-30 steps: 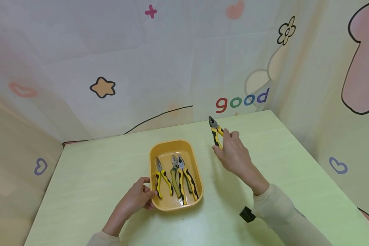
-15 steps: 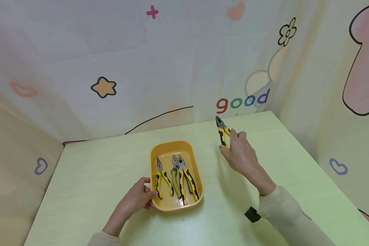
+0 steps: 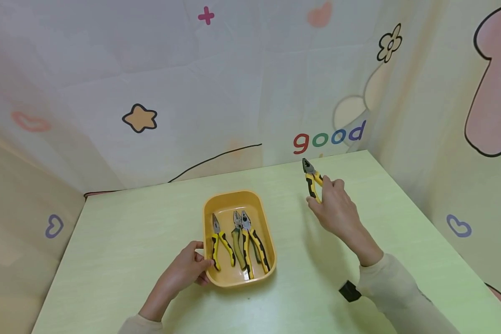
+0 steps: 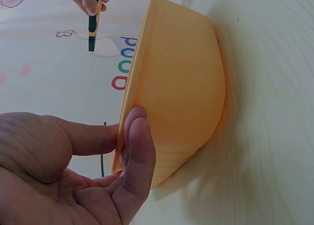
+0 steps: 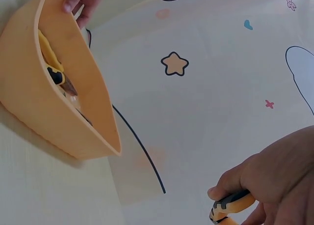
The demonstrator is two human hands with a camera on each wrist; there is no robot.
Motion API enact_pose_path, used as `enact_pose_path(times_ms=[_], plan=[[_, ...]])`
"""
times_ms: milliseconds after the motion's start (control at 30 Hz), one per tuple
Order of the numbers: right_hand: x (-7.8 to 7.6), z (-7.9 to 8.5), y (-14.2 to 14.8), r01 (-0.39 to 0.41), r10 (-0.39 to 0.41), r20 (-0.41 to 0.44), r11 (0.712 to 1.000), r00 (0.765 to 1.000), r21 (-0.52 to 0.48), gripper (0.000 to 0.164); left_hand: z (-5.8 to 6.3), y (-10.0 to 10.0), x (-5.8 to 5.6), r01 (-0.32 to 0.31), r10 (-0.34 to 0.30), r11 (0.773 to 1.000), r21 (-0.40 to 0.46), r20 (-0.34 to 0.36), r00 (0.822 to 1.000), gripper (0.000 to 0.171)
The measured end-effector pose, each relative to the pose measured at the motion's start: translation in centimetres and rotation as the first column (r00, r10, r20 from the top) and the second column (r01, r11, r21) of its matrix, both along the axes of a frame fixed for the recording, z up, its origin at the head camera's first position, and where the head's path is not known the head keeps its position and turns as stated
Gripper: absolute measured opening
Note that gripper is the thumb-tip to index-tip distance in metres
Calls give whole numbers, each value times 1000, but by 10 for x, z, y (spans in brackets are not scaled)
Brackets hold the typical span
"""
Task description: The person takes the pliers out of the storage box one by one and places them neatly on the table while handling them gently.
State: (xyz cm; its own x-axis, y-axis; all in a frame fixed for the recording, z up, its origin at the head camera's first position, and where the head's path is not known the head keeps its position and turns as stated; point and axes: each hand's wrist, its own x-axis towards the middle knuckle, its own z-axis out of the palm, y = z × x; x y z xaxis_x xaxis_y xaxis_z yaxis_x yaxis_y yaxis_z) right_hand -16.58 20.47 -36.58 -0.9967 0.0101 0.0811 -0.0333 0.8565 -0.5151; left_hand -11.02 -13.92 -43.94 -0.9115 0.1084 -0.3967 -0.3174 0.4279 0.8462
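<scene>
Left wrist view showed the fingers of the left hand pinching the rim of a yellow tray, the thumb at the rim and the other fingers bent against the outer wall. In the head view, the right hand gripped yellow-and-black pliers by the handles, the thumb against one and the index finger against the other. These pliers were raised above the table, to the right of the tray and apart from it. Inside the tray, which stood on the table, lay long-nosed pliers beside the left wall, green-handled pliers near the middle, and a second yellow-and-black pair partly over the green handles, all with their heads toward the far end. A black block sat by the cuff of the right sleeve. Behind the table hung a pale backdrop printed with the word "good" and an orange star.
</scene>
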Motion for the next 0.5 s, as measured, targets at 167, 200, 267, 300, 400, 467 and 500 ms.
enact_pose_path(times_ms=[167, 200, 267, 300, 400, 467, 500], plan=[[0, -1, 5, 8, -8, 5, 1000, 1000, -2, 71, 0, 0, 0, -3, 3, 1000, 1, 0, 1000, 51], [0, -1, 7, 10, -10, 5, 1000, 1000, -3, 71, 0, 0, 0, -3, 3, 1000, 1, 0, 1000, 51], [-1, -1, 9, 17, -17, 7, 1000, 1000, -4, 71, -1, 0, 0, -4, 4, 1000, 2, 0, 1000, 51], [-1, -1, 10, 20, -20, 11, 1000, 1000, -5, 71, -1, 0, 0, -5, 5, 1000, 4, 0, 1000, 51], [-2, -1, 14, 27, -27, 15, 1000, 1000, -4, 71, -2, 0, -1, -5, 5, 1000, 3, 1, 1000, 51], [-2, -2, 16, 30, -30, 20, 1000, 999, -3, 71, -2, 0, -1, -5, 5, 1000, 4, 0, 1000, 51], [-1, -2, 17, 31, -31, 20, 999, 999, -4, 71, -2, 0, -1, -5, 5, 1000, 5, 0, 1000, 50]])
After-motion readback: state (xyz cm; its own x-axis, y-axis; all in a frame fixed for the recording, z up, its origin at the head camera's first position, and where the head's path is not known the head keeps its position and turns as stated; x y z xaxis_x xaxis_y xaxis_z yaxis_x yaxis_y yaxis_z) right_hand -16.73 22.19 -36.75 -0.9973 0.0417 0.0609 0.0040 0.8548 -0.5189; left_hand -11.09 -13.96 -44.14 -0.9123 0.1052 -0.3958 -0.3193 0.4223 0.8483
